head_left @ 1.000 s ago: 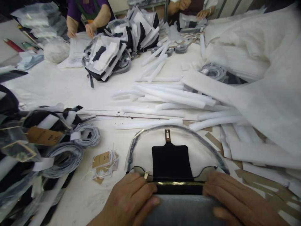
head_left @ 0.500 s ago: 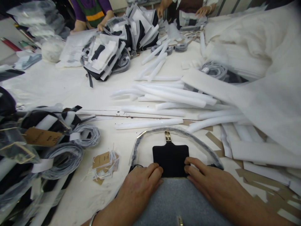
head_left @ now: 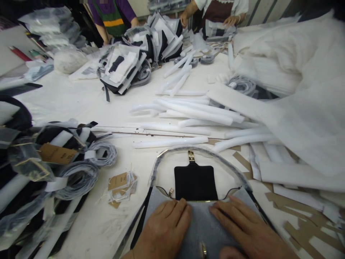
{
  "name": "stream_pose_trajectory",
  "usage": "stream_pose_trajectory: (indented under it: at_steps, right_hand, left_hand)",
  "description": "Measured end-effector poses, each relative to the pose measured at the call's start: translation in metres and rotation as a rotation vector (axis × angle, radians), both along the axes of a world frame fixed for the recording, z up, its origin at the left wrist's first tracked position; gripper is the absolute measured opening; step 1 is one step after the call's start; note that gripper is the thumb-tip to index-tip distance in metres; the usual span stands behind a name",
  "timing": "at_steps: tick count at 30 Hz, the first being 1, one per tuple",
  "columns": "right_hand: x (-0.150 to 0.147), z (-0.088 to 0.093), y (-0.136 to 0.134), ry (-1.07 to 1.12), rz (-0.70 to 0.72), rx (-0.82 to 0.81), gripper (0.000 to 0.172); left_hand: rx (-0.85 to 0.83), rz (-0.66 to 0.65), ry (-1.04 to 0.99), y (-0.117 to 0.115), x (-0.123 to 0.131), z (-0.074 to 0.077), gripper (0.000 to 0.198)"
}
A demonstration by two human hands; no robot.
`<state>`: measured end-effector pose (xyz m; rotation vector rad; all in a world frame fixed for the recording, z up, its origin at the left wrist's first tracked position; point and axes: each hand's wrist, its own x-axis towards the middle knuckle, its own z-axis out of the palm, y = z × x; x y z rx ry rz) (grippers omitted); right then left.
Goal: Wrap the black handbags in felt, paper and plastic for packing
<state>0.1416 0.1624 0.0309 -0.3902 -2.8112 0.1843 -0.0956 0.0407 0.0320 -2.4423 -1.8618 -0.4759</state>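
Observation:
A grey-blue handbag [head_left: 201, 223] lies at the table's near edge. Its black flap [head_left: 194, 181] is folded back away from me, with a gold clasp tab [head_left: 191, 156] at the far end. Around the flap arches a handle [head_left: 229, 162] wrapped in clear plastic. My left hand [head_left: 167, 225] rests on the bag's front panel with its fingers laid near the top zip edge. On the other side, my right hand [head_left: 242, 223] lies with fingers stretched over the panel. Between them, lower down, shows a gold lock piece [head_left: 203, 249]. A zip pull [head_left: 170, 192] pokes out at the left corner.
Brown price tags [head_left: 118, 181] lie left of the bag, beside a pile of wrapped bags and coiled straps [head_left: 78, 180]. White foam rods [head_left: 194, 108] spread beyond the handle. Foam sheets [head_left: 291, 172] and cardboard strips [head_left: 304, 212] cover the right. Two people stand across the table.
Both my hands have shifted from the flap's sides down onto the bag's front panel. The bag's top corners and zip pull now show. Across the table, one person's hands have drawn back.

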Motion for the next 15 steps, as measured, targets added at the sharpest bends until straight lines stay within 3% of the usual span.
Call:
stream_pose_trajectory:
  at_steps: [2,5,9,15]
  right_hand:
    - [0.008,-0.004,-0.008,-0.058,-0.011,0.041,0.061]
    - [0.013,-0.011,-0.016,-0.128,-0.065,-0.019,0.063]
    - [0.011,-0.008,-0.017,-0.157,-0.103,-0.166,0.059]
    - [-0.022,0.026,0.012,-0.136,-0.119,-0.374,0.041]
  left_hand:
    - [-0.023,-0.011,0.008,-0.011,0.000,0.002,0.050]
    - [-0.135,-0.046,-0.004,-0.027,0.004,0.005,0.083]
    - [-0.324,0.006,-0.114,-0.042,0.011,0.005,0.081]
    - [-0.371,0.026,-0.195,-0.049,0.015,0.000,0.077]
